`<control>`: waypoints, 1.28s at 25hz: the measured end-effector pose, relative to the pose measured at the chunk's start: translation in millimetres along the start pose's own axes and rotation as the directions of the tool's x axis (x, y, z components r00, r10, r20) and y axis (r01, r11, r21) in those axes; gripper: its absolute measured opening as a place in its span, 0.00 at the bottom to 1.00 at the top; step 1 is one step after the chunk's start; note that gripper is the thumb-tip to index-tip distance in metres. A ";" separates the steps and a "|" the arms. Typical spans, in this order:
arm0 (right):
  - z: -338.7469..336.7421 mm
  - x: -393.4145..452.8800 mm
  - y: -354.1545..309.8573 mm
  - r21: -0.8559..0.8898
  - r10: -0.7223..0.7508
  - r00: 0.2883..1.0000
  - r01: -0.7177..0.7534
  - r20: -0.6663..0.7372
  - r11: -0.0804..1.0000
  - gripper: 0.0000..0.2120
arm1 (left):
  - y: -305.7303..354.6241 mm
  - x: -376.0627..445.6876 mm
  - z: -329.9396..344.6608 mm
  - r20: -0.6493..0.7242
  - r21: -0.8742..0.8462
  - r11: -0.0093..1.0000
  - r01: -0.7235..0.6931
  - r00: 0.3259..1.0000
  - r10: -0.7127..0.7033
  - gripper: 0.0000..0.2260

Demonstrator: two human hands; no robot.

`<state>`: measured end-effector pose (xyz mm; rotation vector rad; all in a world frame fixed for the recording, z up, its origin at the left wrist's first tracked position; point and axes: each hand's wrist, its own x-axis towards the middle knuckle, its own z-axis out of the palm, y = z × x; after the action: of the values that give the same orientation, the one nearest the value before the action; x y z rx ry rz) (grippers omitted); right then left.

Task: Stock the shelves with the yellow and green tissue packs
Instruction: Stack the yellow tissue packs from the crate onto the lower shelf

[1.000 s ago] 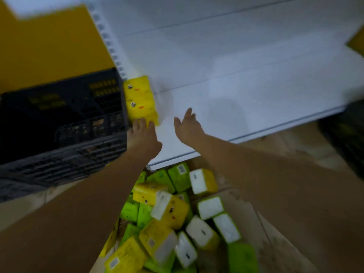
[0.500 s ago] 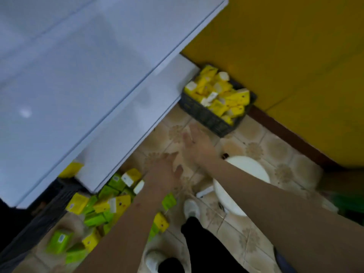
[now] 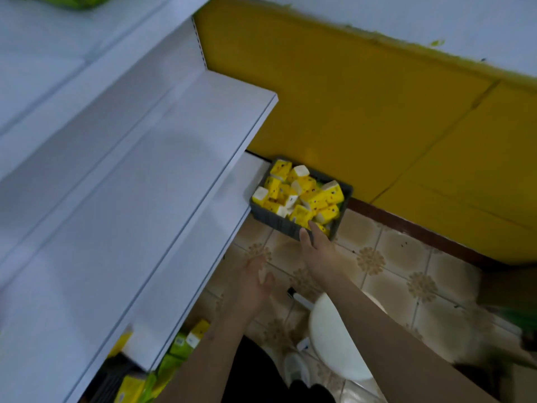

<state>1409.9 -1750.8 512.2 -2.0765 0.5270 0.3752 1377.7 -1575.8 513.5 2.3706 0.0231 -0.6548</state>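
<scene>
While the right hand (image 3: 318,245) reached to the near rim of the dark crate (image 3: 279,222) on the tiled floor (image 3: 392,257), its fingers (image 3: 313,228) lay straight and together, tips touching the yellow tissue packs (image 3: 302,193) heaped inside. Left hand (image 3: 254,282) hovered lower left, blurred, fingers loosely apart, holding nothing. Green and yellow packs (image 3: 177,347) lay under the white shelves (image 3: 130,199), near left. White stool (image 3: 334,338) stood below the right forearm.

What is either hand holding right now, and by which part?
Nothing. The right hand reaches with fingers extended to the near rim of the grey crate; the left hand hangs open above the floor.
</scene>
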 end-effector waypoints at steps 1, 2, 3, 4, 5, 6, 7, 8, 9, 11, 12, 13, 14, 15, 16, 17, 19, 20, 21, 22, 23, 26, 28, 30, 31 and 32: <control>2.5 11.2 -2.0 0.003 0.016 1.000 -0.016 0.006 1.000 0.27 | -0.3 14.4 -5.8 0.019 0.003 1.000 -0.005 1.000 0.005 0.22; 6.3 23.2 -4.1 0.009 0.032 0.999 -0.032 0.007 0.999 0.27 | -1.5 31.3 -12.2 0.033 0.013 1.000 -0.008 0.999 0.007 0.21; 10.3 35.9 -8.3 0.015 0.054 0.998 -0.054 0.013 0.998 0.27 | -2.2 49.8 -19.9 0.039 0.030 1.000 -0.007 0.999 0.006 0.20; 14.5 47.8 -13.5 0.021 0.075 0.997 -0.075 0.023 0.997 0.28 | -3.6 67.6 -27.2 0.046 0.049 0.999 0.001 0.999 -0.003 0.19; 19.3 63.0 -19.6 0.032 0.101 0.994 -0.102 0.028 0.994 0.28 | -3.3 87.7 -35.7 0.044 0.062 0.998 -0.005 0.999 0.003 0.19; 22.5 79.6 -25.4 0.048 0.127 0.992 -0.128 0.027 0.991 0.28 | -2.8 109.3 -42.6 0.051 0.067 0.998 -0.008 0.999 0.005 0.19; 24.9 95.1 -30.2 0.074 0.161 0.987 -0.162 0.015 0.984 0.28 | -1.5 130.9 -47.8 0.066 0.065 0.998 -0.005 0.998 0.001 0.19; 27.7 111.7 -33.6 0.102 0.206 0.979 -0.204 -0.002 0.974 0.28 | 0.4 154.8 -52.7 0.094 0.072 0.997 0.003 0.996 -0.010 0.19; 29.2 126.5 -35.0 0.110 0.239 0.971 -0.236 -0.015 0.965 0.27 | 1.4 176.8 -55.2 0.123 0.089 0.996 0.006 0.992 -0.017 0.19; 29.8 149.3 -32.4 0.107 0.307 0.951 -0.302 -0.034 0.947 0.27 | 1.7 211.4 -59.6 0.180 0.144 0.990 0.009 0.983 -0.035 0.21; 28.3 157.9 -30.2 0.105 0.339 0.939 -0.332 -0.053 0.937 0.27 | 1.0 227.0 -61.9 0.203 0.169 0.986 -0.001 0.979 -0.034 0.22; 26.2 164.3 -29.9 0.108 0.371 0.926 -0.363 -0.065 0.925 0.27 | -0.4 239.8 -64.0 0.213 0.183 0.983 -0.005 0.976 -0.034 0.22; 24.2 169.0 -30.1 0.109 0.397 0.915 -0.388 -0.074 0.915 0.27 | -2.3 250.0 -66.4 0.217 0.190 0.982 0.001 0.975 -0.043 0.21; 22.1 172.8 -30.3 0.112 0.422 0.903 -0.413 -0.077 0.904 0.27 | -3.0 259.0 -69.2 0.224 0.194 0.981 -0.002 0.974 -0.042 0.21; 20.5 175.3 -30.0 0.109 0.437 0.896 -0.428 -0.078 0.897 0.27 | -3.4 265.8 -70.6 0.240 0.194 0.981 0.002 0.969 -0.050 0.21; 18.8 179.7 -29.4 0.102 0.449 0.890 -0.440 -0.085 0.892 0.27 | -1.5 274.3 -70.5 0.260 0.195 0.981 0.004 0.964 -0.055 0.21; 18.8 184.3 -27.6 0.087 0.453 0.885 -0.446 -0.102 0.891 0.26 | 1.9 285.5 -68.7 0.269 0.199 0.980 0.021 0.960 -0.075 0.22; 18.8 191.2 -26.7 0.082 0.453 0.884 -0.447 -0.113 0.891 0.26 | 5.5 294.9 -66.2 0.260 0.189 0.981 0.031 0.962 -0.081 0.23; 19.1 199.8 -26.0 0.081 0.458 0.881 -0.451 -0.118 0.889 0.26 | 8.4 305.3 -62.5 0.251 0.174 0.984 0.045 0.964 -0.088 0.23; 20.0 209.1 -26.0 0.082 0.456 0.882 -0.449 -0.120 0.890 0.26 | 11.0 314.3 -59.3 0.241 0.156 0.986 0.056 0.966 -0.093 0.22; 19.8 219.6 -27.2 0.091 0.455 0.883 -0.446 -0.114 0.890 0.26 | 13.5 323.5 -56.7 0.238 0.147 0.988 0.057 0.967 -0.091 0.21; 21.3 255.3 -26.3 0.093 0.427 0.900 -0.419 -0.092 0.903 0.26 | 14.6 354.0 -45.4 0.252 0.125 0.990 0.064 0.963 -0.094 0.19; 31.0 286.2 -21.1 0.080 0.394 0.916 -0.388 -0.078 0.918 0.25 | 2.3 378.3 -34.4 0.241 0.122 0.989 0.087 0.964 -0.114 0.20; 52.4 330.2 -5.9 0.039 0.347 0.937 -0.346 -0.041 0.937 0.24 | -23.7 405.7 -14.5 0.202 0.113 0.981 0.159 0.963 -0.179 0.22; 66.6 355.3 6.0 0.016 0.336 0.942 -0.336 -0.008 0.942 0.24 | -40.7 421.0 -1.8 0.180 0.105 0.975 0.195 0.961 -0.211 0.23; 82.5 380.3 19.8 -0.008 0.330 0.944 -0.330 0.029 0.944 0.24 | -57.9 437.6 12.7 0.165 0.094 0.967 0.236 0.955 -0.249 0.23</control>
<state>1722.6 -1774.0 280.9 -1.9813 0.8609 0.6010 1743.8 -1605.1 268.3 2.3928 0.2199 -0.9959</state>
